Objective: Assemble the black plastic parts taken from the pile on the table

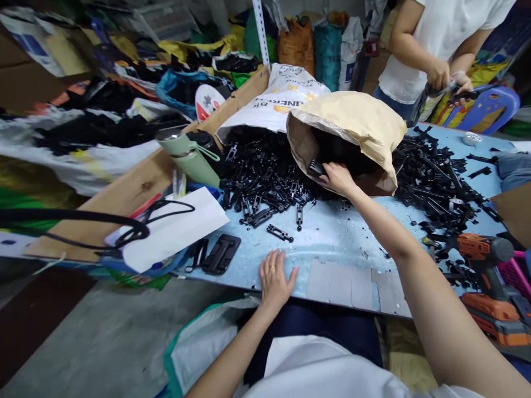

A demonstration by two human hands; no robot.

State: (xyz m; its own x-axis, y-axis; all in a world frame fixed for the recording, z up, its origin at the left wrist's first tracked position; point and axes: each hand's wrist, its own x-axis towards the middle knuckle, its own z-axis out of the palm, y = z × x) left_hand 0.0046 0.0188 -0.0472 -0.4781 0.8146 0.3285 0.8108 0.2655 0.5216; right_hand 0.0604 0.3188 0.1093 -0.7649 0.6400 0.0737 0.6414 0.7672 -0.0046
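Note:
My right hand reaches to the mouth of a large tan paper sack lying on its side on the table. Its fingers are closed on a black plastic part at the sack's lower left rim. The sack's inside is dark, so its contents are hidden. My left hand lies flat at the table's near edge, fingers spread, holding nothing. Beyond it, loose black jointed parts lie on the blue tabletop, in front of a heap of black parts. A flat black plastic piece lies left of my left hand.
A green tumbler and a white sheet are at left by a wooden board. Another heap of black parts and an orange cordless drill are at right. A co-worker stands at the back right.

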